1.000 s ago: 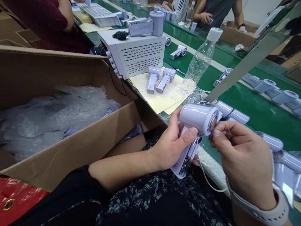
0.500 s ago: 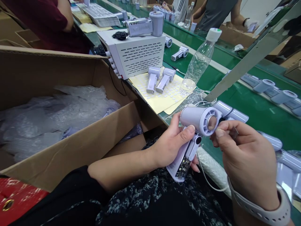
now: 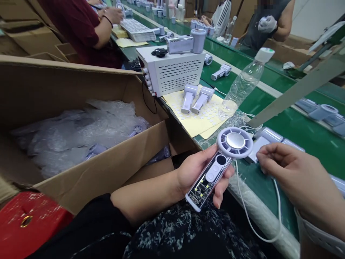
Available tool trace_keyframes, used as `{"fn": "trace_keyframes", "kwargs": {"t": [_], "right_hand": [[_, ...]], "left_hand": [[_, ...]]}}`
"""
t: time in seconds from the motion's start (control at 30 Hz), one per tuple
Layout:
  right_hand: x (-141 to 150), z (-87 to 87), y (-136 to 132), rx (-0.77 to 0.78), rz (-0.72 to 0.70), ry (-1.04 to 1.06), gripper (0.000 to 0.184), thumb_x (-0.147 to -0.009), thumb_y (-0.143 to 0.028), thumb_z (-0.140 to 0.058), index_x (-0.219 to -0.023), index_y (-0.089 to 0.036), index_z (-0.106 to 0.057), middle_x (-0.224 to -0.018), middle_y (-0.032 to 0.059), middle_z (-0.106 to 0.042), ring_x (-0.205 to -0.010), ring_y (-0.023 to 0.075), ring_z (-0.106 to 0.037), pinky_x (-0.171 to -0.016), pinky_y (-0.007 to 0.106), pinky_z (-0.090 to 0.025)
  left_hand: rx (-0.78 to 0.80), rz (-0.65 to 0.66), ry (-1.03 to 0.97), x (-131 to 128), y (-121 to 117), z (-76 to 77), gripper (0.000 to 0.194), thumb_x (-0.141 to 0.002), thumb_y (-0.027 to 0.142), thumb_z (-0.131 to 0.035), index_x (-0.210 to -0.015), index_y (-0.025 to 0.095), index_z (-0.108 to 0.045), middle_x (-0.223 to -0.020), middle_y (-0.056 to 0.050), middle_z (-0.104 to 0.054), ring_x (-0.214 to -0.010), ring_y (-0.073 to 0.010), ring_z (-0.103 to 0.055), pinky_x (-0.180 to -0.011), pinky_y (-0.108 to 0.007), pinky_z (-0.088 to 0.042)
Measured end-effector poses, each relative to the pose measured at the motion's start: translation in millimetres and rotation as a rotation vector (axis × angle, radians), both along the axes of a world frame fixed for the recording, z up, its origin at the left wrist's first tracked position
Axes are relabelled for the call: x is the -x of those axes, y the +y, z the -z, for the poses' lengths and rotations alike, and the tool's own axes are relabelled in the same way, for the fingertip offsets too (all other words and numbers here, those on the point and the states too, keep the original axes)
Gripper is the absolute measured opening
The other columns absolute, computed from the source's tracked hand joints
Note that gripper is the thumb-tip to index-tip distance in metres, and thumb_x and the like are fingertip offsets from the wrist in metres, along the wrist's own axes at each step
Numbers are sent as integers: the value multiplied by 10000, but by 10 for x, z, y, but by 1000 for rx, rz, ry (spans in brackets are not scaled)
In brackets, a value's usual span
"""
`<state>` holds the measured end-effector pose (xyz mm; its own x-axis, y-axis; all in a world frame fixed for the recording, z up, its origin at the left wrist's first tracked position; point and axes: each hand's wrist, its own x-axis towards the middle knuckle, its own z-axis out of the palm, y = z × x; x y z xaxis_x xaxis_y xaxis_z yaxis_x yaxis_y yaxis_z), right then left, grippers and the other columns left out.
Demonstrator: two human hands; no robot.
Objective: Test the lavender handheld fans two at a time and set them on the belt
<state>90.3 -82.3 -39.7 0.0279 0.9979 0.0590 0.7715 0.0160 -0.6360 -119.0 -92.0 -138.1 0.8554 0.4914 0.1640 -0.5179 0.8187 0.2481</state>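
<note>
My left hand (image 3: 195, 169) is wrapped round the handle of a lilac handheld fan (image 3: 207, 174). The fan's round grille, with a silver disc in its centre, faces up toward me. Along its handle a dark round window, two buttons and a bare-looking circuit board show. To the right, apart from the fan, my right hand (image 3: 285, 172) is closed with thumb and fingertips pinched together; whatever they hold, if anything, is hidden. More lilac fans (image 3: 269, 136) lie just behind the right fingers. A white cable (image 3: 280, 219) loops below that hand.
An open cardboard box (image 3: 113, 172) with bubble-wrapped fans stands at my left. Ahead are a white vented device (image 3: 180, 72), a yellow sticker sheet (image 3: 185, 120) with two fans on it, and a water bottle (image 3: 244, 86). A slanted metal bar (image 3: 291, 97) crosses at right. Co-workers sit along the green belt.
The fan has turned so its grille and circuit side face me. My right hand has drawn away from the grille to the right. The whole view has shifted left.
</note>
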Motion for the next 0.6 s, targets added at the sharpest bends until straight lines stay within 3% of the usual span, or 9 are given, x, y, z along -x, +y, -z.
{"fn": "trace_keyframes", "kwargs": {"t": [0.13, 0.23, 0.3, 0.37, 0.43, 0.47, 0.53, 0.6], "right_hand": [[41, 79, 445, 100, -123, -132, 357, -735, -574, -705, -684, -221, -685, -560, 57, -680, -432, 191, -527, -443, 314, -342], [188, 207, 876, 116, -71, -171, 359, -789, -483, -736, -955, -165, -744, -675, 98, -736, -500, 226, -605, -471, 335, -426], [308, 317, 1102, 89, -45, -191, 527, -821, -412, -724, -1234, -87, -686, -900, 194, -786, -692, 314, -720, -578, 396, -526], [398, 399, 1186, 29, -42, -227, 680, -809, -346, -721, -1394, -29, -585, -1208, 303, -731, -1033, 422, -728, -799, 506, -568], [392, 416, 1098, -47, -69, -266, 663, -794, -310, -695, -1392, -40, -600, -1408, 304, -637, -1301, 451, -603, -1029, 564, -483], [335, 396, 996, -74, -84, -281, 592, -801, -310, -668, -1341, -70, -646, -1419, 267, -645, -1342, 432, -576, -1083, 551, -448], [103, 308, 711, -95, -72, -307, 433, -823, -342, -606, -1181, -135, -733, -1233, 188, -757, -1199, 381, -673, -1022, 501, -494], [-254, 176, 369, -91, 42, -332, 359, -835, -393, -571, -1048, -176, -762, -933, 127, -806, -880, 329, -741, -817, 444, -546]], "left_hand": [[-55, -77, 34, 95, -26, 24, 687, -1004, 707, -328, -883, 119, -660, -590, -76, -673, -488, -193, -690, -447, -253, -582], [-69, -299, 183, 150, -92, -41, 512, -1027, 635, -385, -1004, 166, -589, -693, -43, -698, -469, -171, -673, -437, -263, -585], [-59, -485, 340, 201, -174, -127, 353, -1016, 550, -503, -1197, 246, -492, -816, -7, -711, -486, -168, -681, -439, -292, -598], [-65, -593, 493, 271, -270, -213, 483, -977, 482, -618, -1359, 314, -374, -894, 11, -694, -524, -162, -690, -471, -304, -611], [-74, -618, 612, 348, -344, -261, 627, -948, 435, -686, -1445, 312, -325, -928, 5, -674, -603, -164, -712, -550, -305, -626], [-75, -626, 654, 381, -359, -261, 664, -936, 413, -715, -1463, 304, -327, -954, -4, -675, -649, -168, -723, -595, -310, -631], [-82, -642, 718, 424, -331, -210, 701, -888, 366, -792, -1451, 281, -383, -1004, -25, -699, -748, -185, -748, -684, -314, -632], [-91, -632, 762, 416, -223, -111, 654, -795, 347, -890, -1326, 225, -529, -1008, -50, -736, -823, -211, -763, -736, -311, -627]]}}
